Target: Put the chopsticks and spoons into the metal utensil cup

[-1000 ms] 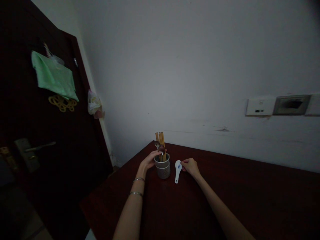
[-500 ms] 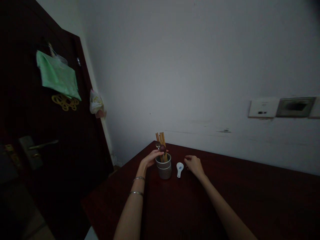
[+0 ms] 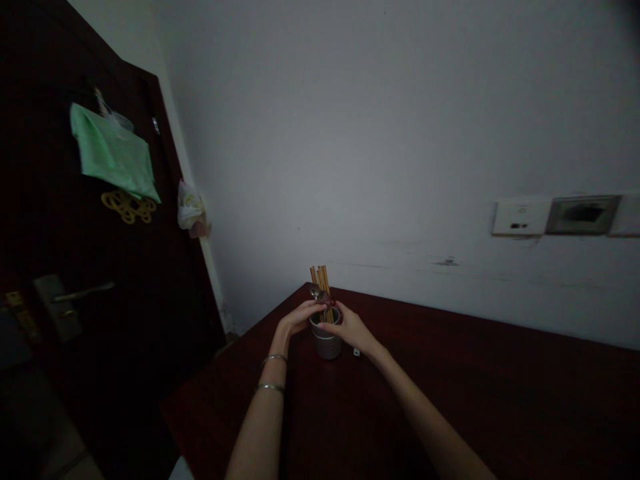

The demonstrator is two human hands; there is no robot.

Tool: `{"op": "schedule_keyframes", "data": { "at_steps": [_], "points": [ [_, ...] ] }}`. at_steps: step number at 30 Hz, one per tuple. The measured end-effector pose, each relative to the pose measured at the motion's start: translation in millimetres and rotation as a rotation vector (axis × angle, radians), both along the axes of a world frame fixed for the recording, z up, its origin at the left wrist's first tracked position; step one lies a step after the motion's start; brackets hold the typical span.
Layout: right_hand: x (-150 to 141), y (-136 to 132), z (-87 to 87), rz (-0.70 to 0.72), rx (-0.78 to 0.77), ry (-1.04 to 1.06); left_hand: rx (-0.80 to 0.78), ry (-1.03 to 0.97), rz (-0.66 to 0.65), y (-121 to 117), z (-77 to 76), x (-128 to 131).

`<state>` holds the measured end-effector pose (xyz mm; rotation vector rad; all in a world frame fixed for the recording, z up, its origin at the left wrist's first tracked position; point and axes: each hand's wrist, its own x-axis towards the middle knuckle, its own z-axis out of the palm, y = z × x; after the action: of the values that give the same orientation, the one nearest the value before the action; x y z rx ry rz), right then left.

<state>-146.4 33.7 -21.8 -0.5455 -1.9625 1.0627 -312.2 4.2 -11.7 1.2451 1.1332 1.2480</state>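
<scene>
A grey cup (image 3: 327, 345) stands on the dark red table (image 3: 450, 387), near its far left corner. Wooden chopsticks (image 3: 321, 275) and spoon heads (image 3: 317, 291) stick out of it. My left hand (image 3: 299, 317) curls round the cup's left rim, with two bangles on that wrist. From the right, my right hand (image 3: 351, 328) reaches over the rim with thumb and fingers closed at the cup's mouth; what they pinch is hidden. Only the tip of a white ceramic spoon (image 3: 357, 353) shows under my right wrist.
A dark door (image 3: 75, 280) with a metal handle (image 3: 80, 293) stands left of the table, hung with a green bag (image 3: 113, 153) and a small bag (image 3: 190, 212). The white wall behind carries wall sockets (image 3: 520, 217). The table's left edge drops off near my left forearm.
My right hand has let go of the white spoon on the table and moved left to the cup's rim. My left hand has stayed on the cup.
</scene>
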Motion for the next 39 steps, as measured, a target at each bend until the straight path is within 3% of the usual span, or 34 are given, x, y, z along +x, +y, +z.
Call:
{"op": "schedule_keyframes", "data": {
  "at_steps": [7,14,22,25,30,39],
  "points": [
    [3.2,-4.7,0.2,-0.087,0.017,-0.06,0.0,0.156,0.041,-6.0,9.0,-11.4],
    [1.5,-1.9,-2.9,-0.059,0.041,-0.007,0.013,0.431,0.236,0.2,14.6,-22.2],
    [1.8,-0.7,-4.4,-0.052,0.039,-0.04,0.091,0.576,0.265,4.7,20.6,-22.9],
    [1.5,-0.3,-5.0,-0.051,0.037,-0.028,0.094,0.554,0.291,1.9,24.3,-20.8],
    [2.4,-0.6,-5.1,-0.032,0.035,-0.002,0.098,0.337,0.353,-8.7,38.5,-12.0],
    [2.5,1.5,-6.4,-0.019,-0.013,-0.012,0.326,0.103,0.58,-23.7,76.0,-3.5]
  ]
}}
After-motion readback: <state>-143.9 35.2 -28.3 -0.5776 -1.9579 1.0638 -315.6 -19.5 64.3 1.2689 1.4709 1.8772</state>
